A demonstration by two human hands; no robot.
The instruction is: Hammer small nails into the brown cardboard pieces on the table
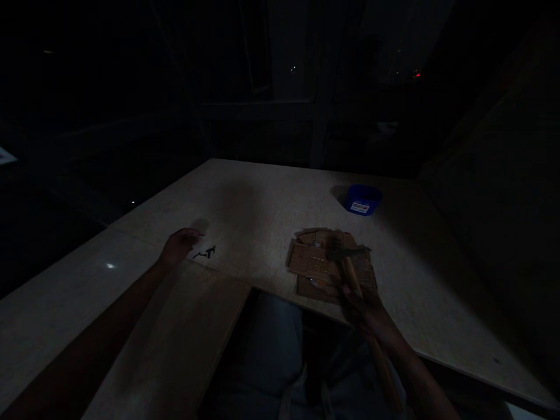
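My right hand (365, 309) is wrapped round the wooden handle of a hammer (353, 277). The hammer's dark metal head is over the right part of some layered, torn cardboard pieces (306, 258); I cannot tell whether it touches them. Small shiny bits show on the cardboard. Farther left, my left hand (178, 246) is closed in a pinch, with a thin dark nail (201, 234) sticking out from its fingertips. Just right of that hand, several dark nails (210, 252) lie in a small loose group on the table.
A blue plastic tub (364, 200) with a white label stands toward the back right of the pale table (280, 192). The table's front edge has a corner cut in above my legs (275, 338). Surroundings are very dark, with a dim wall on the right.
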